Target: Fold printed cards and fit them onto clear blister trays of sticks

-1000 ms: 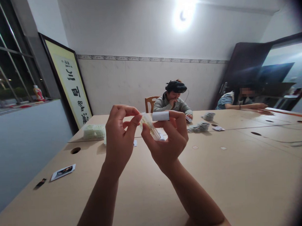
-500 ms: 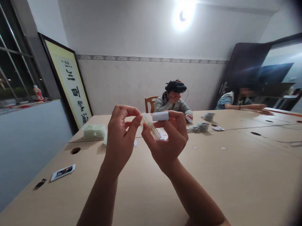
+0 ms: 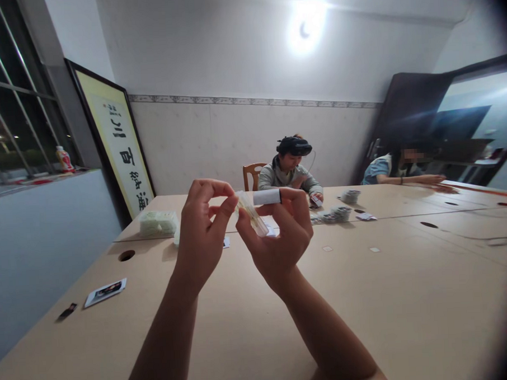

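Raised over the table, my right hand (image 3: 278,231) grips a small clear plastic case (image 3: 254,215) with thin yellowish sticks inside. The case tilts, its upper end to the left. A white paper piece (image 3: 266,197) is also between the fingers of this hand, above the case. My left hand (image 3: 205,231) pinches the upper left end of the case between thumb and index finger. Both hands are close together, palms towards each other.
Stacked clear cases (image 3: 157,224) stand at the back left of the table (image 3: 243,330). A photo card (image 3: 105,292) and a dark scrap (image 3: 67,311) lie front left. Opposite sits a person (image 3: 289,169) near packet piles (image 3: 337,214); another person (image 3: 393,167) is at right.
The hands and case are almost where they were, shifted very slightly left. The person opposite has lowered a hand from the face.
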A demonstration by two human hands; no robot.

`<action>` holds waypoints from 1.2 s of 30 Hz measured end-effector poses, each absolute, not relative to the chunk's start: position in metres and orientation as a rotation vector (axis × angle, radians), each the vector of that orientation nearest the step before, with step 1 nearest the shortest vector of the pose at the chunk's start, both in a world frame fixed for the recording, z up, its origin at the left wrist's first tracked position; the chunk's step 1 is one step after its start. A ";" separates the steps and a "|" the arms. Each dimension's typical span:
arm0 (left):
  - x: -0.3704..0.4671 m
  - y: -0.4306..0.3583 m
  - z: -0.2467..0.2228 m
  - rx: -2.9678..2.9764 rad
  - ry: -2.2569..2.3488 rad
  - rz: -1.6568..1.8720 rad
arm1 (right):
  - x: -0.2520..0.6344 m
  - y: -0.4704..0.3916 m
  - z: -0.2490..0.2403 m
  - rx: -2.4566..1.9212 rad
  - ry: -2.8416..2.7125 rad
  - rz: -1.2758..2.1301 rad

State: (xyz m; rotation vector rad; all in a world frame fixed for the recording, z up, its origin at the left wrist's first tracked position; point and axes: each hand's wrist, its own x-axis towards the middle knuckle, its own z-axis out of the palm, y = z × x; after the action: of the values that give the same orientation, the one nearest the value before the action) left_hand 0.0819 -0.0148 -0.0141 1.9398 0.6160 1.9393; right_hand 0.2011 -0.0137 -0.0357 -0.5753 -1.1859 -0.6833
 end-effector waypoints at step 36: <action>0.074 -0.015 -0.011 1.804 0.578 1.859 | 0.202 -0.020 -0.033 -0.590 -1.209 -0.407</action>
State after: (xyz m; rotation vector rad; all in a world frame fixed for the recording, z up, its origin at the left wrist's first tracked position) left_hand 0.0738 -0.0152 -0.0111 1.8044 0.5779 1.8592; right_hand 0.2018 -0.0202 -0.0329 -0.5897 -1.2087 -0.4071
